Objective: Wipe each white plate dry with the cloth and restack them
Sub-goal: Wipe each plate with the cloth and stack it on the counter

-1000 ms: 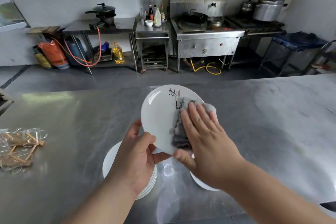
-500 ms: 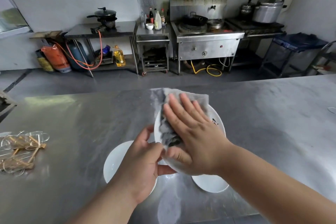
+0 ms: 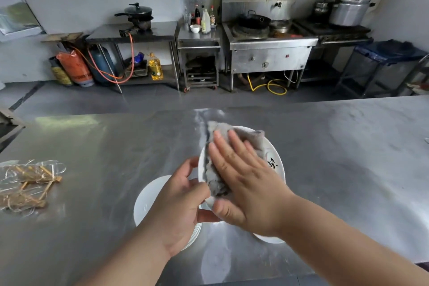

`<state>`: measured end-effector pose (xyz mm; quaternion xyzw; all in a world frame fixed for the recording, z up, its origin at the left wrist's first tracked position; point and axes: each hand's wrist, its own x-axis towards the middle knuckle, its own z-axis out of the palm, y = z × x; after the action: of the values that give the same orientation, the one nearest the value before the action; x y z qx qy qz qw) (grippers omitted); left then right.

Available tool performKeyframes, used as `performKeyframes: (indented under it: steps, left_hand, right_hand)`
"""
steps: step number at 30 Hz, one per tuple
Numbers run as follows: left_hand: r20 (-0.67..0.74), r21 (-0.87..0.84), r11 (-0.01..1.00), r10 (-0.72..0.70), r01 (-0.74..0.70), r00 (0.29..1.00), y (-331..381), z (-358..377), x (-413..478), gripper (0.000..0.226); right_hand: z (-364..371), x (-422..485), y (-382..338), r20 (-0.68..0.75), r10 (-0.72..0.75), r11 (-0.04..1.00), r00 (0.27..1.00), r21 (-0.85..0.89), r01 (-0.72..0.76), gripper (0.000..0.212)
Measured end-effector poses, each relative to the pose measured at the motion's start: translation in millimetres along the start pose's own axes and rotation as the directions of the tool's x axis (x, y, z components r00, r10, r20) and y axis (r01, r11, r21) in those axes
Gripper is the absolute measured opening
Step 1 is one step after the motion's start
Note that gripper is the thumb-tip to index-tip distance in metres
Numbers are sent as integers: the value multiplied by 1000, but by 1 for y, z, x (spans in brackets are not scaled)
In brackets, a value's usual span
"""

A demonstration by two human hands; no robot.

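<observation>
A person's right hand, fingers straight and spread, presses a crumpled grey cloth flat onto a round white plate with a black brush mark. The left hand pinches the plate's near-left rim and holds it above the stainless-steel table. A second ago the plate stood tilted toward the camera with its mark at the top; the mark now sits at the right rim. A stack of white plates lies under the left hand, and a single white plate under the right wrist.
</observation>
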<state>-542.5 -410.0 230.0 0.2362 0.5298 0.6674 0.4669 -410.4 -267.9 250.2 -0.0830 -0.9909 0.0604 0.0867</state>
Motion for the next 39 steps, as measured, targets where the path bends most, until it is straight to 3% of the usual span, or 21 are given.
performKeyframes:
  steps: [3, 7, 10, 15, 20, 26, 30, 32, 35, 37, 39]
  left_hand:
    - [0, 4, 1000, 12, -12, 1000, -2, -1, 0, 51]
    - [-62, -90, 996, 24, -30, 998, 4, -3, 4, 55]
    - [-131, -132, 990, 38, -56, 991, 12, -6, 10, 58]
    - [-115, -96, 995, -10, -2, 993, 12, -5, 12, 54]
    - [-114, -141, 990, 14, -30, 993, 12, 4, 16, 53]
    - [-169, -255, 956, 103, -144, 980, 15, 8, 21, 52]
    - [-78, -213, 972, 87, -102, 993, 6, 16, 17, 71]
    - [-20, -195, 977, 83, -85, 996, 10, 15, 16, 78]
    - [13, -248, 969, 6, -2, 1000, 33, -1, 19, 63]
    - [63, -202, 975, -83, 94, 995, 47, -14, 20, 54]
    - [85, -128, 987, -86, 96, 993, 53, -21, 21, 47]
  right_hand:
    - [-1, 1, 7, -29, -104, 994, 994, -34, 103, 98]
    - [-15, 3, 35, -21, 167, 976, 986, -137, -168, 99]
    - [0, -12, 29, -5, 310, 947, 951, -86, -309, 101]
    - [23, -28, 20, 17, 201, 979, 979, -35, -200, 102]
    - [-12, -2, 48, -65, 214, 968, 975, -118, -221, 98]
    - [22, -32, -9, -202, 241, 965, 949, 157, -212, 99]
    - [23, -33, -14, -337, 276, 945, 900, 266, -191, 99]
    - [7, -25, 3, -391, 225, 961, 893, 239, -137, 100]
    - [-8, -20, 26, -409, 22, 995, 912, 96, 19, 101]
    - [-14, -20, 38, -359, -77, 996, 930, 19, 90, 103]
    - [-23, -16, 48, -280, -100, 995, 955, -21, 98, 104]
